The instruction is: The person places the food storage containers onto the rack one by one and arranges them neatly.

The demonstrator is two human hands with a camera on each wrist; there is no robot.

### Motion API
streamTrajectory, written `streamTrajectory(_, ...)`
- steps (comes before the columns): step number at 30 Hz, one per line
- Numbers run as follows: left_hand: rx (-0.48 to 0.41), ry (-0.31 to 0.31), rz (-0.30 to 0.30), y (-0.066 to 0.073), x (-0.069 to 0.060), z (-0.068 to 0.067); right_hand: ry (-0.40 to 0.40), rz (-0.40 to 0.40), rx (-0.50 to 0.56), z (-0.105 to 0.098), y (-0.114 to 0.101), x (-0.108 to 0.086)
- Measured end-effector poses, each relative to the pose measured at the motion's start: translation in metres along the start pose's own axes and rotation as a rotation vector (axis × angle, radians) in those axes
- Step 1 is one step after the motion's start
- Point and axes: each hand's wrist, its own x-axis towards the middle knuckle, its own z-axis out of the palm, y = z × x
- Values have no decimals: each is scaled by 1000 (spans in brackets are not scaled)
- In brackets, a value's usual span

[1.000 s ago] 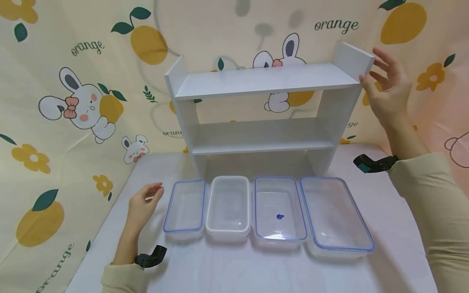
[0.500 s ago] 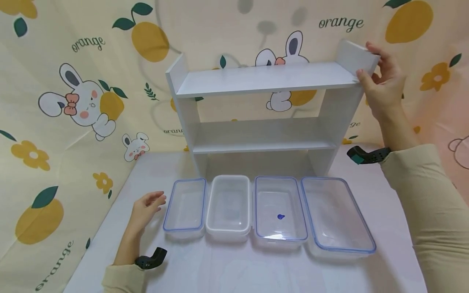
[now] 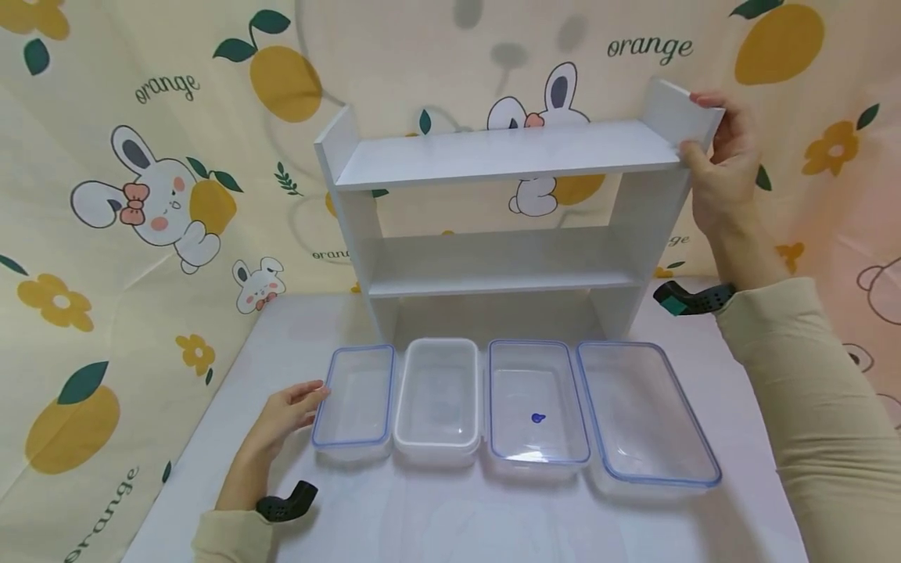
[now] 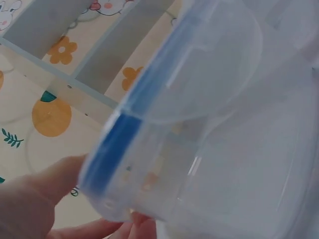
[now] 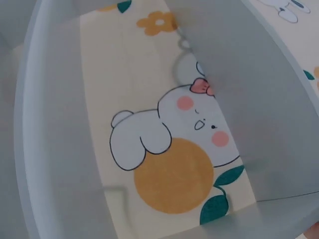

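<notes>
In the head view, the left hand (image 3: 285,414) touches the left side of a clear container with a blue-rimmed lid (image 3: 355,397), the leftmost of several. The left wrist view has this hand's thumb (image 4: 62,179) against the blue edge of the container (image 4: 239,164), its fingers lower down, partly hidden. At the right, the right hand (image 3: 725,164) grips the upright end panel of a white shelf (image 3: 507,152), thumb at the front edge and fingers over the top. A bit of this hand (image 5: 311,231) shows at the corner of the right wrist view, beside the shelf (image 5: 60,124).
Right of the leftmost container stand a white-rimmed container (image 3: 438,395), a blue-rimmed one (image 3: 538,383) with a small blue mark, and a larger blue-rimmed one (image 3: 647,407). They line up before the shelf on a white table (image 3: 436,524). A patterned cloth (image 3: 422,62) hangs behind.
The right hand has moved left from beside the shelf's end panel and taken hold of it. The left hand has moved right and slightly nearer the front, against the leftmost container.
</notes>
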Motion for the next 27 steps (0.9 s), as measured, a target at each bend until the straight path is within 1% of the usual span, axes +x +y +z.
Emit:
streamTrajectory(2,29,-25,-13,0,1,1,3,4,22,1,0,-1)
streamTrajectory(4,36,-48,-21,-1,3,1,-4,16,47,1,0,-2)
streamTrajectory(6,31,-65,-37,-2,4,1,-17,25,72,1,1,-4)
streamTrajectory(8,8,-75,-60,-3,6,0,-30,24,79,2,1,-4)
streamTrajectory(11,-66,-94,-103,-6,9,-1,-36,44,103,3,0,-4)
streamTrajectory(14,-133,-129,-121,-10,13,-2,-31,65,127,4,-1,-3)
streamTrajectory(18,-204,-199,-109,-16,19,-3,-15,68,135,4,-2,-3)
streamTrajectory(22,-331,-268,-109,-19,25,-4,1,67,131,4,-1,-3)
streamTrajectory(24,-387,-284,-120,-20,27,-5,2,66,132,4,-1,-3)
streamTrajectory(27,-432,-294,-136,-21,29,-6,3,70,137,4,0,-3)
